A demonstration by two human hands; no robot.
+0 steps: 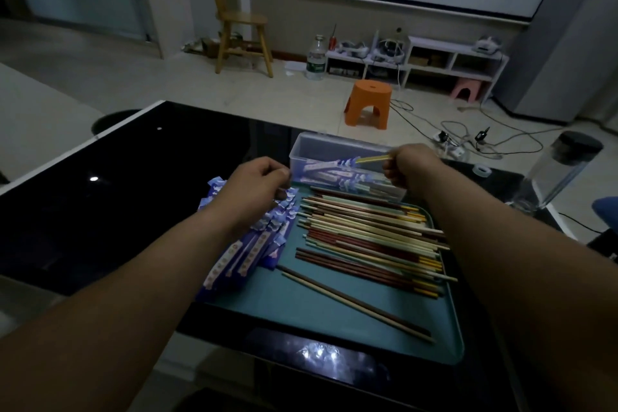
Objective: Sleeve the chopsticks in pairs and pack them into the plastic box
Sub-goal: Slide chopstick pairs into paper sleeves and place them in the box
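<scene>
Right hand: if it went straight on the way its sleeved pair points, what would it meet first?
Probably the left wall of the plastic box, or the sleeved pairs lying inside; the left hand sits just beyond. Depth unclear.

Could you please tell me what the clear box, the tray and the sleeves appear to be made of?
The box looks like clear, glossy plastic: its contents show through the walls. The tray seems matte teal plastic with a raised rim, though uncertain. The sleeves look like thin printed paper, lying flat with scalloped ends.
</scene>
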